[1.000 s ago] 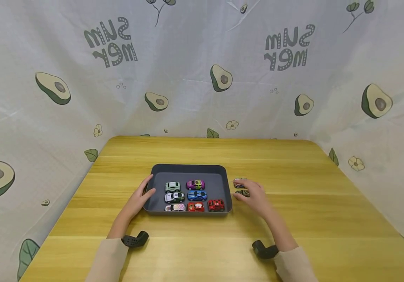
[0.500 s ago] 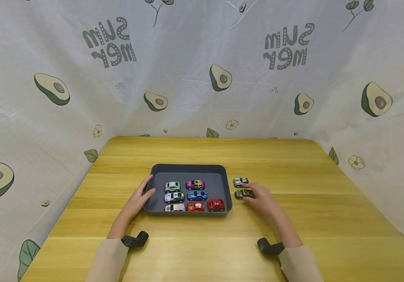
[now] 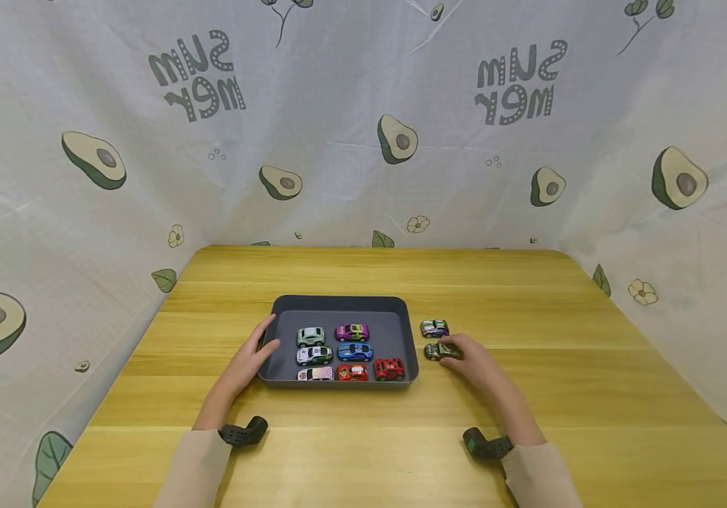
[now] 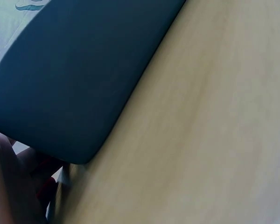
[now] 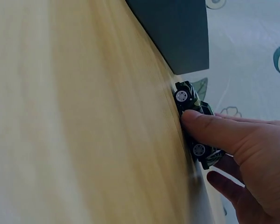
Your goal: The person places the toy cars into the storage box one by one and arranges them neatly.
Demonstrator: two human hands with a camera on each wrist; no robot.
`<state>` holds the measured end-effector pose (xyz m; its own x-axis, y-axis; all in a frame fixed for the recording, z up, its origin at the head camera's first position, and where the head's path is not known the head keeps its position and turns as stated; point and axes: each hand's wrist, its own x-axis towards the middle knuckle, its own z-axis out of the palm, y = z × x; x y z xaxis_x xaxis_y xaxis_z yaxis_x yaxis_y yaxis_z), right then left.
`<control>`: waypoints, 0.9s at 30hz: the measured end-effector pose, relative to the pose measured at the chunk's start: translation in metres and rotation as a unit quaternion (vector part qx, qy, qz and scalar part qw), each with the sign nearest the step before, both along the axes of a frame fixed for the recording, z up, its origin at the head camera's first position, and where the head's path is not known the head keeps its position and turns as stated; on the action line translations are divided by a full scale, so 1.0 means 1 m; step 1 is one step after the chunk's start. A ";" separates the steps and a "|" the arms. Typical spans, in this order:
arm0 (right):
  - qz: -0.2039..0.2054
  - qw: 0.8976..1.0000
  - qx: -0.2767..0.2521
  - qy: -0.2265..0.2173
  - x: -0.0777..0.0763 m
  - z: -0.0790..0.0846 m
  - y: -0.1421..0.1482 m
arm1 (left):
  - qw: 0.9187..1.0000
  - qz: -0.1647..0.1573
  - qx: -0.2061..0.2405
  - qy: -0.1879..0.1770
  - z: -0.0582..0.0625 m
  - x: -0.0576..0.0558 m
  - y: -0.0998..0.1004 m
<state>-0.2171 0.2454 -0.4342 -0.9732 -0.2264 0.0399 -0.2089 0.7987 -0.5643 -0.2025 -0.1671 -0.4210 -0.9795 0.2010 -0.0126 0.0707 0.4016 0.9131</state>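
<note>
My right hand pinches a dark green camouflage toy car on the table just right of the tray. In the right wrist view, the thumb presses the side of this toy car between its two visible wheels; the fingertips behind it are hidden. Right behind it stands a white, green and blue toy car. My left hand grips the left side of the grey tray, thumb over the rim. The left wrist view shows the tray's outer wall with dark, shadowed fingers at its corner.
Several toy cars lie in the tray, among them a purple car, a blue car and a red car. The wooden table extends around it. A printed curtain hangs behind and along both sides.
My right hand has drawn back to the right from over the two loose cars and now pinches the camouflage one. Both cars have shifted very slightly right. The left hand and tray stay still.
</note>
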 end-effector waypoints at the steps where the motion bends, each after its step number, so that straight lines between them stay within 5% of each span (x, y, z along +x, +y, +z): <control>1: -0.004 1.000 -0.003 -0.004 0.000 0.000 0.000 | 1.000 0.000 0.000 0.001 0.000 0.000 0.000; 11: -0.022 1.000 -0.005 -0.016 0.002 0.003 -0.002 | 1.000 -0.001 -0.008 -0.001 -0.002 -0.001 0.000; 19: -0.009 1.000 -0.010 0.011 0.004 0.015 -0.010 | 1.000 0.000 -0.007 0.010 -0.035 -0.020 -0.010; 27: 0.014 0.998 -0.006 0.060 0.005 0.037 -0.032 | 1.000 0.004 -0.004 0.011 -0.035 -0.020 -0.010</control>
